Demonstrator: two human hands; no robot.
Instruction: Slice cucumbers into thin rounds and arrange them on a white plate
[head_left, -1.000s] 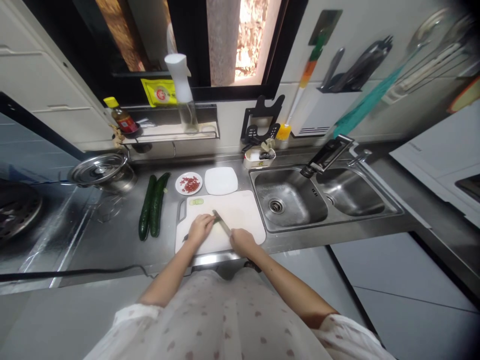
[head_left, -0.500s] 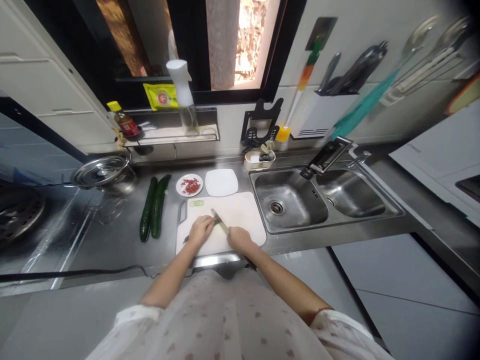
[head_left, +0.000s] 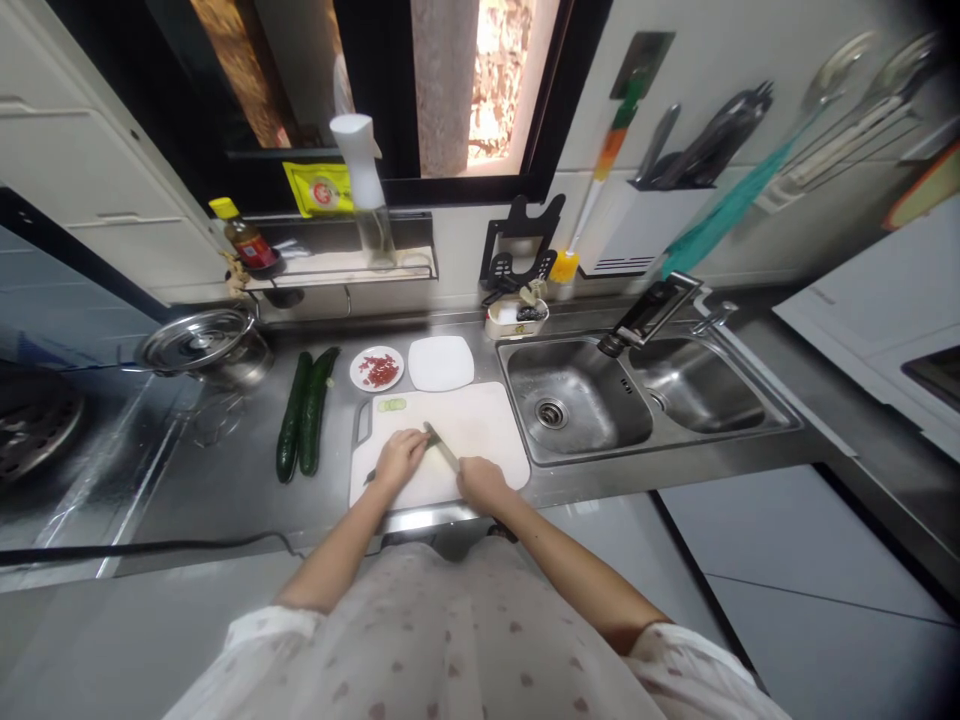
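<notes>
On the white cutting board point(head_left: 480, 410), my left hand point(head_left: 400, 460) is closed over a cucumber point(head_left: 370, 477), most of it covered by the fingers; a dark end sticks out to the left. My right hand point(head_left: 481, 484) grips a knife point(head_left: 442, 446), its handle hidden in the fist. The blade slants up and left, its tip close to my left fingertips at the cucumber's right end. A few pale green cucumber slices point(head_left: 391, 405) lie together near the board's upper left corner.
Two whole cucumbers point(head_left: 306, 415) lie left of the board. Behind it sit a plate of chopped red pieces point(head_left: 379, 371) and a white square plate point(head_left: 441, 364). A double sink point(head_left: 592, 400) is at the right, a lidded steel pot point(head_left: 210, 350) at the left.
The view has shifted very slightly. My right hand and the knife have moved a little relative to the board; my left hand stays on the cucumber.
</notes>
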